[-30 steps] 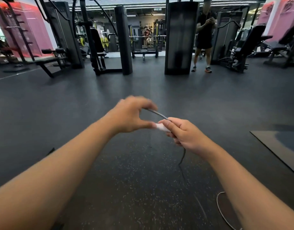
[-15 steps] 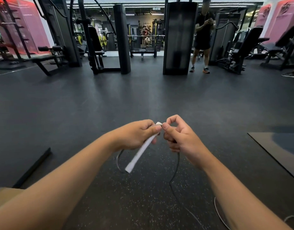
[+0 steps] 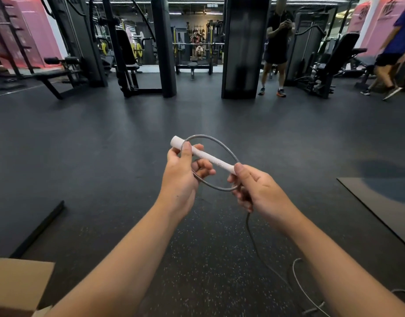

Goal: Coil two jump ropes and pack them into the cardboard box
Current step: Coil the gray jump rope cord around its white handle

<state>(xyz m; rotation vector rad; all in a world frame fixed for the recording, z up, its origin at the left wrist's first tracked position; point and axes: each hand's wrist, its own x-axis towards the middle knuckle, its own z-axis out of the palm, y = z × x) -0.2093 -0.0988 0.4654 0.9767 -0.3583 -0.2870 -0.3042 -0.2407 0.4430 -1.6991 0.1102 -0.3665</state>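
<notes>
The left hand (image 3: pixel 181 177) pinches the white handle (image 3: pixel 202 154) and the right hand (image 3: pixel 258 191) pinches its other end, one grey rope (image 3: pixel 222 147) loop between them. Below lies speckled black floor (image 3: pixel 197 259), a cardboard box (image 3: pixel 16 284) at its near left corner, gym machines (image 3: pixel 137 49) along the far edge.

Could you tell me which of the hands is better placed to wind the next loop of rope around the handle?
Right. The right hand grips the trailing rope, while the left hand holds the white handle.
</notes>
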